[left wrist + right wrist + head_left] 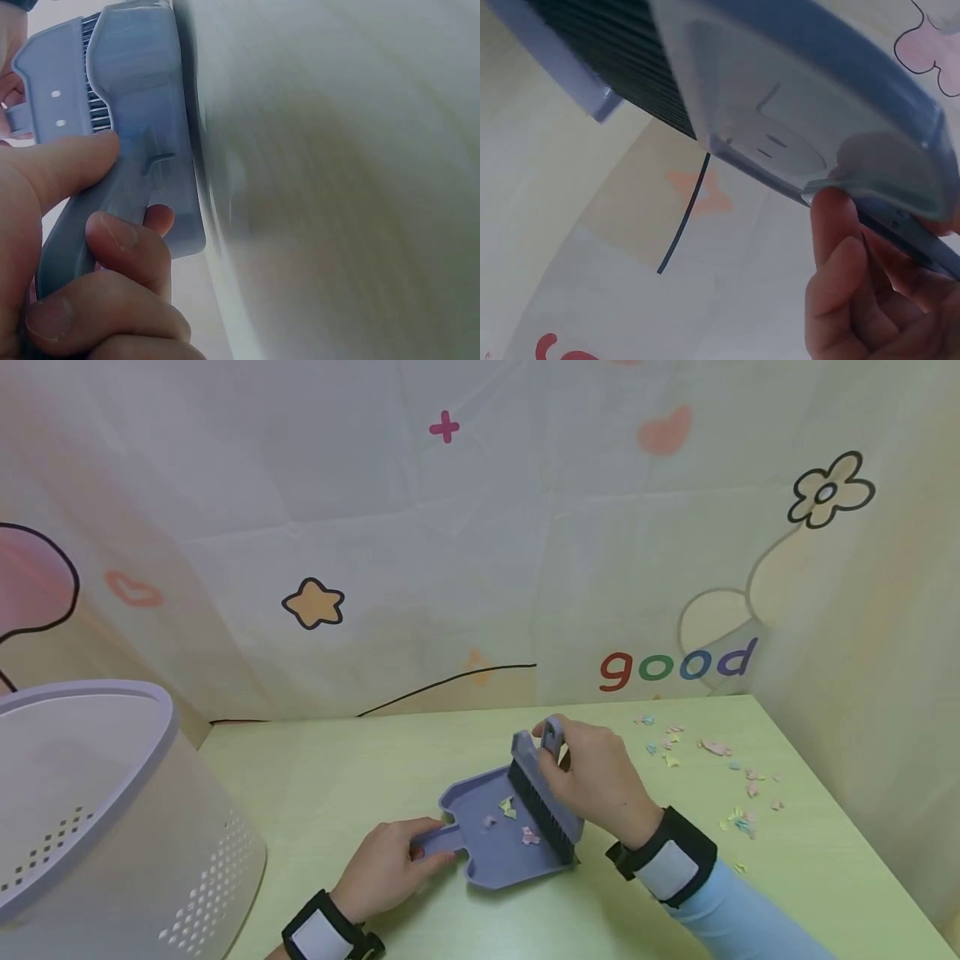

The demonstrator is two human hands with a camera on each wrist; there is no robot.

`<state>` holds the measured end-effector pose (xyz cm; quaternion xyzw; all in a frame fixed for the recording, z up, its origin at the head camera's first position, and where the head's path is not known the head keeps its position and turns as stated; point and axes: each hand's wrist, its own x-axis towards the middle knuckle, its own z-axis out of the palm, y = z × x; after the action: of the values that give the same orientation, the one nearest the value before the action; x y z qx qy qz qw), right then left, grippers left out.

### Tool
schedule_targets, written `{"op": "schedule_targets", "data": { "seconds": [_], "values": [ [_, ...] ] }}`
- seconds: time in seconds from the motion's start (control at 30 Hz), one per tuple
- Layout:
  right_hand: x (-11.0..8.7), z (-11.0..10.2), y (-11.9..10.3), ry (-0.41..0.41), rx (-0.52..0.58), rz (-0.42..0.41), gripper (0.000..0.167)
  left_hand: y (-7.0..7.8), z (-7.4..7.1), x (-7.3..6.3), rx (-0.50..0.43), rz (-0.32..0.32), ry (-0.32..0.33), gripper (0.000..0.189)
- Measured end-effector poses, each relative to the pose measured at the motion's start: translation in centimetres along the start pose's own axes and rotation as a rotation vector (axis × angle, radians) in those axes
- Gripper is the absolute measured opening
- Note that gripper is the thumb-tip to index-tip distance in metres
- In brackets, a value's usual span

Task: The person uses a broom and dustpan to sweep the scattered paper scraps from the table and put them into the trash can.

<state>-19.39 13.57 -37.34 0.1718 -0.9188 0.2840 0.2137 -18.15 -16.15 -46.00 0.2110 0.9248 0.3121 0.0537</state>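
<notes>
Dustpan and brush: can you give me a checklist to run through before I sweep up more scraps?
1. Left hand gripping the dustpan: ok.
2. Right hand holding the brush: ok.
3. Brush clear of the dustpan: not ok; its bristles stand at the end opposite the handle.
4. Dustpan sitting flat on the table: cannot tell.
5. All scraps collected: not ok; several lie beyond the right hand.

Visible Items, Counted by Kind

Hands: one left hand (390, 864), one right hand (600, 777). Dustpans (495, 856): one, at the left hand. Brushes (553, 802): one, at the right hand. Pan scraps (530, 837): at least three, between the hands. Loose scraps (714, 748): over a dozen, right of the right hand; some overlap, exact figure indeterminable. Baskets (180, 785): one, left of the left hand. Wristbands (667, 860): two, one behind each hand.
</notes>
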Motion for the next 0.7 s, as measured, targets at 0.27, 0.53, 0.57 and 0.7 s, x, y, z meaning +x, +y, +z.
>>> {"op": "schedule_targets", "data": {
  "seconds": [0.27,0.53,0.57,0.7],
  "values": [
    [0.0,-1.0,0.6,0.042,-0.008,0.052,0.015,-0.1,0.0,0.0,0.015,0.000,0.007,0.036],
    [-0.4,-0.8,1.1,0.025,-0.081,0.075,0.011,-0.1,0.1,0.0,0.026,-0.005,0.008,0.039],
    [-0.5,-0.7,1.0,0.018,-0.083,0.080,0.010,-0.1,0.1,0.1,0.026,-0.004,0.007,0.039],
    [-0.9,-0.1,0.6,0.010,-0.073,0.071,0.006,-0.1,0.1,0.1,0.017,0.001,0.005,0.037]
  ]
}}
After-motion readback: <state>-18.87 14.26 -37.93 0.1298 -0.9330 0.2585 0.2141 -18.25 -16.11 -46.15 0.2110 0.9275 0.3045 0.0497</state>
